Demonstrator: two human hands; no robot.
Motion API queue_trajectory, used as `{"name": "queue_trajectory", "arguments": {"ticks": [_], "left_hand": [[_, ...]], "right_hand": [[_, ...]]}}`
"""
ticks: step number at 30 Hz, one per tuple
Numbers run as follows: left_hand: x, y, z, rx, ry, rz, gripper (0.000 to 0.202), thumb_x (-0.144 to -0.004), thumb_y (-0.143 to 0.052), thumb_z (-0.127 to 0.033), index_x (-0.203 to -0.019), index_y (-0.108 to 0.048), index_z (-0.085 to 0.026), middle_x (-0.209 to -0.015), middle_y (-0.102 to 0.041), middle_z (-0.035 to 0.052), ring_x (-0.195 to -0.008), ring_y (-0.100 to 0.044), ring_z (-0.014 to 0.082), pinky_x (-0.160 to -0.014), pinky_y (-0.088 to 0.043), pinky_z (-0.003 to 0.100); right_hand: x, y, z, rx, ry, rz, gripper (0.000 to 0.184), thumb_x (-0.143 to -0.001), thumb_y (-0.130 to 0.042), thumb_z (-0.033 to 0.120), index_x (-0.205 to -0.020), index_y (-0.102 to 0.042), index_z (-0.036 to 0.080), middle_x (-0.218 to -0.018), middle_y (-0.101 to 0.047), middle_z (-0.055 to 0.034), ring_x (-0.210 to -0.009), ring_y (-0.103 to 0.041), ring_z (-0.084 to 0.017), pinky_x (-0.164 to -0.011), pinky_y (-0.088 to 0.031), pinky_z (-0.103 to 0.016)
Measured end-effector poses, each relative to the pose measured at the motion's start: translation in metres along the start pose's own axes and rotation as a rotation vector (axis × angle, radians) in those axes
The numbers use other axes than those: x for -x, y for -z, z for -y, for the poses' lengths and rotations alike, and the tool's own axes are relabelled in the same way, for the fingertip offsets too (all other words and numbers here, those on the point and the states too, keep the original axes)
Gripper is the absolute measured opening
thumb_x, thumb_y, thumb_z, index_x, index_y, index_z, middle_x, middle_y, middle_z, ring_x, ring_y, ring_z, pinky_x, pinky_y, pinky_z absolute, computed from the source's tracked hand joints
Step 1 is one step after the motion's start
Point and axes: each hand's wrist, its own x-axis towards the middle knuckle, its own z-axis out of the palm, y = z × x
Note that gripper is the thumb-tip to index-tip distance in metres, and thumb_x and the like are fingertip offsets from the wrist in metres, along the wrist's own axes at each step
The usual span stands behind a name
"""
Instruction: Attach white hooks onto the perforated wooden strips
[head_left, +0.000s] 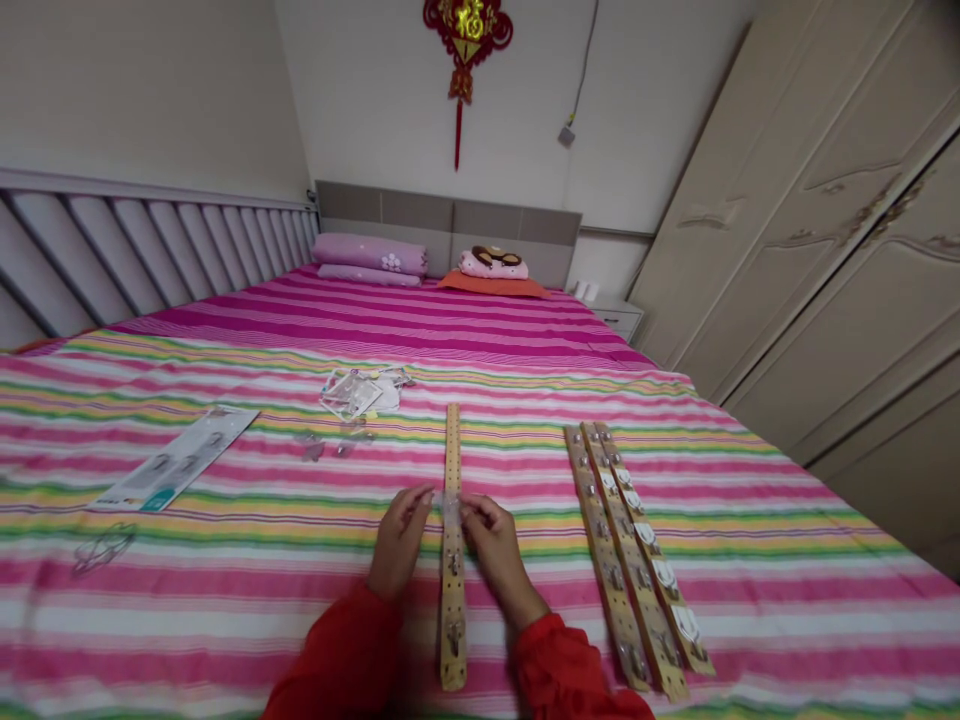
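Observation:
A narrow wooden strip (453, 580) with rows of small holes lies lengthwise on the striped bedspread, pointing away from me. Two metal hooks on clear pads, a nearer hook (454, 637) and a farther hook (452, 563), sit on its near half. Over the strip's middle is a clear plastic piece (451, 503), blurred, so any hook on it is hard to make out. My left hand (403, 535) pinches its left edge between thumb and fingers. From the other side, my right hand (493, 545) has its closed fingertips at the right edge.
Three more wooden strips (622, 560) carrying metal and white hooks lie at the right. Left are a hook package (180, 460), a crumpled clear scrap (105, 547) and loose clear hooks (345, 442). A pile of clear packaging (364, 392) lies farther back.

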Motion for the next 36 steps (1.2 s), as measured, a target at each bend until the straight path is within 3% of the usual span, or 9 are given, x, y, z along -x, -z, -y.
{"name": "queue_trajectory", "arguments": {"ticks": [3, 7, 14, 17, 21, 25, 30, 36], "left_hand": [[-0.007, 0.006, -0.014, -0.156, -0.145, 0.061, 0.027, -0.080, -0.056, -0.038, -0.098, -0.068, -0.023, -0.100, -0.066, 0.0062, -0.096, -0.060, 0.0205, -0.083, -0.047, 0.033], [-0.014, 0.008, -0.025, -0.311, -0.270, 0.158, 0.020, -0.078, -0.059, -0.032, -0.092, -0.069, -0.023, -0.088, -0.067, 0.0051, -0.087, -0.060, 0.0200, -0.081, -0.047, 0.032], [-0.013, 0.008, -0.035, -0.317, -0.250, 0.205, 0.015, -0.076, -0.059, -0.031, -0.083, -0.069, -0.022, -0.079, -0.063, 0.0043, -0.072, -0.058, 0.0179, -0.068, -0.047, 0.029], [-0.012, 0.007, -0.034, -0.262, -0.191, 0.207, 0.013, -0.074, -0.061, -0.032, -0.075, -0.069, -0.021, -0.074, -0.062, 0.0033, -0.069, -0.058, 0.0168, -0.065, -0.046, 0.028], [-0.009, 0.001, -0.026, -0.004, 0.044, 0.102, 0.021, -0.069, -0.065, -0.039, -0.074, -0.065, -0.019, -0.073, -0.066, 0.0024, -0.071, -0.061, 0.0169, -0.067, -0.048, 0.028], [-0.004, -0.008, -0.015, 0.162, 0.241, 0.042, 0.029, -0.062, -0.069, -0.043, -0.073, -0.065, -0.017, -0.067, -0.067, 0.0013, -0.068, -0.062, 0.0165, -0.065, -0.048, 0.027], [0.000, -0.018, -0.006, 0.167, 0.225, 0.056, 0.026, -0.062, -0.067, -0.041, -0.071, -0.063, -0.017, -0.065, -0.068, 0.0010, -0.065, -0.063, 0.0170, -0.063, -0.049, 0.028], [-0.004, -0.018, -0.001, 0.080, 0.137, 0.065, 0.022, -0.066, -0.065, -0.040, -0.069, -0.062, -0.018, -0.064, -0.067, 0.0009, -0.063, -0.063, 0.0169, -0.061, -0.049, 0.028]], "right_hand": [[-0.001, 0.000, 0.014, 0.183, 0.164, 0.082, 0.020, -0.077, -0.060, 0.028, -0.091, -0.073, 0.020, -0.073, -0.059, -0.0018, -0.062, -0.052, -0.013, -0.056, -0.043, -0.025], [-0.005, 0.001, 0.034, 0.398, 0.365, 0.188, 0.022, -0.083, -0.053, 0.021, -0.096, -0.072, 0.021, -0.078, -0.060, -0.0037, -0.070, -0.055, -0.016, -0.061, -0.044, -0.026], [-0.012, 0.004, 0.044, 0.476, 0.410, 0.152, 0.022, -0.081, -0.055, 0.018, -0.098, -0.069, 0.021, -0.070, -0.054, 0.0001, -0.060, -0.051, -0.013, -0.056, -0.041, -0.024], [-0.011, 0.006, 0.045, 0.409, 0.379, 0.083, 0.021, -0.079, -0.059, 0.023, -0.098, -0.070, 0.021, -0.071, -0.057, -0.0003, -0.061, -0.052, -0.014, -0.057, -0.042, -0.025], [-0.008, 0.007, 0.039, 0.172, 0.191, -0.169, 0.026, -0.076, -0.065, 0.035, -0.095, -0.068, 0.018, -0.077, -0.065, -0.0033, -0.068, -0.057, -0.016, -0.062, -0.047, -0.027], [-0.003, 0.004, 0.023, -0.045, -0.008, -0.104, 0.029, -0.068, -0.072, 0.041, -0.083, -0.069, 0.017, -0.069, -0.066, -0.0025, -0.061, -0.058, -0.015, -0.057, -0.047, -0.027], [-0.004, -0.006, 0.010, -0.173, -0.101, -0.079, 0.033, -0.063, -0.074, 0.044, -0.081, -0.070, 0.016, -0.058, -0.064, -0.0005, -0.050, -0.055, -0.013, -0.048, -0.045, -0.025], [-0.013, -0.006, 0.009, -0.162, -0.145, -0.097, 0.037, -0.060, -0.075, 0.044, -0.083, -0.072, 0.015, -0.051, -0.061, 0.0022, -0.043, -0.051, -0.010, -0.043, -0.043, -0.023]]}}
